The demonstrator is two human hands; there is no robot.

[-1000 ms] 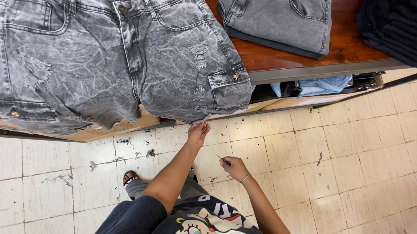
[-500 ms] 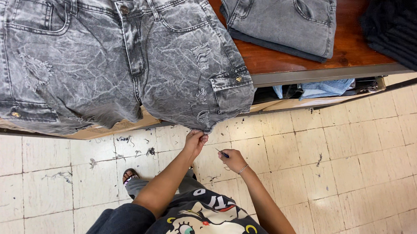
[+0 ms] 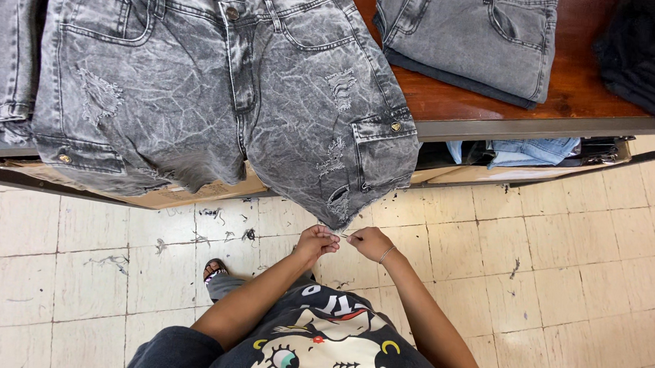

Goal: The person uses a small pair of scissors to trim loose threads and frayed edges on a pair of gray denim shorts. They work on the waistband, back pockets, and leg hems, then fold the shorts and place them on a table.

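Grey acid-washed denim shorts point(image 3: 220, 86) lie spread on a wooden table point(image 3: 568, 93), their leg hems hanging over the front edge. Just below the right leg's hem, my left hand point(image 3: 315, 242) and my right hand point(image 3: 370, 243) meet with fingertips pinched together. A thin loose thread point(image 3: 345, 237) seems to run between them, too small to make out well. Neither hand touches the shorts' fabric. A thin bracelet circles my right wrist.
Folded grey jeans point(image 3: 469, 33) lie at the back right and dark striped cloth point(image 3: 654, 52) at the far right. Blue denim point(image 3: 526, 151) is stuffed on the shelf under the table. Thread scraps litter the cream tiled floor point(image 3: 580, 260). My sandalled foot point(image 3: 214, 270) shows below.
Both hands have come together below the hem. The left hand dropped from the hem's edge, and the right hand moved up toward it until the fingertips met.
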